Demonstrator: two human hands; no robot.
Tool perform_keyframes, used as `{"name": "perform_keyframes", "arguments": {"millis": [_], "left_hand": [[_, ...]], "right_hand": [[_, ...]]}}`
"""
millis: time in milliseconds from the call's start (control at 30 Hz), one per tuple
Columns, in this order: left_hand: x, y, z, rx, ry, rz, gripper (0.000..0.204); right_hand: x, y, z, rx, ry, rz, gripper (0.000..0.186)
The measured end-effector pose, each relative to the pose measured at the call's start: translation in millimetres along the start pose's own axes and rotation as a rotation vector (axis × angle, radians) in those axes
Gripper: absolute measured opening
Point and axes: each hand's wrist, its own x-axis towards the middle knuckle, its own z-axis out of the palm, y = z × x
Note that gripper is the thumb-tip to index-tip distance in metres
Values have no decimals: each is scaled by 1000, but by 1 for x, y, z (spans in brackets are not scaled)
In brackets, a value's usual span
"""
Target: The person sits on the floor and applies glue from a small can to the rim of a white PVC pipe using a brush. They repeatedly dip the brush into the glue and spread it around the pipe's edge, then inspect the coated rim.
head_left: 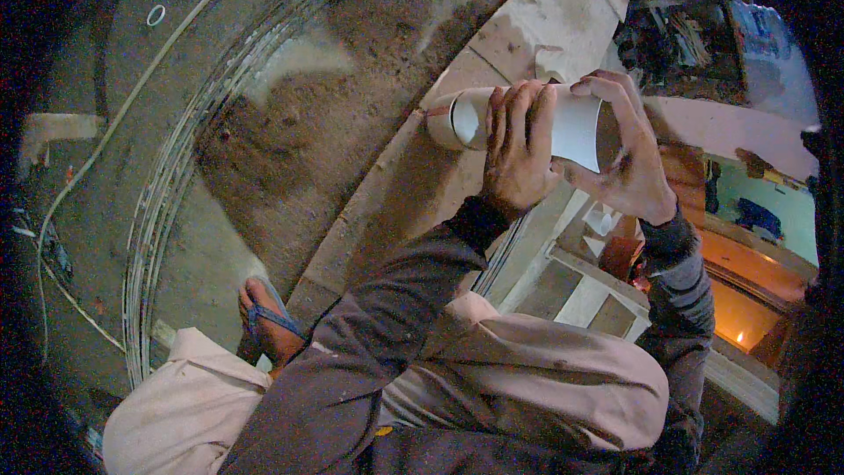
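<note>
A white curved tube-like piece [576, 134] lies sideways in front of me, over a pale ledge. My left hand [520, 145] wraps over its middle, with the fingers closed across the top. My right hand [635, 145] grips the right end, thumb on the near side and fingertips on the far side. At the left end, the white piece borders a rounded beige part [441, 123] with a dark line at the join. My hands cover much of the middle, and what lies inside the tube cannot be made out.
The ledge [400, 158] runs diagonally beside brown soil [299, 132]. Long thin strips [167, 176] curve along the ground at left, near a white ring [156, 15]. A sandalled foot [272, 321] rests below. At right are a white frame [585, 303] and an orange glow [738, 312].
</note>
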Motion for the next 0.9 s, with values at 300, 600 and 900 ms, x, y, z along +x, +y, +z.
{"name": "perform_keyframes", "arguments": {"millis": [300,600,900], "left_hand": [[-58,-65,-39,282,-51,-283,122],[-56,-125,-41,478,-279,-84,101],[-56,-121,-43,536,-332,-7,88]], "right_hand": [[10,-11,-2,-53,-75,1,69],[16,-12,-3,-68,-120,24,69],[24,-14,-9,-21,-200,64,75]]}}
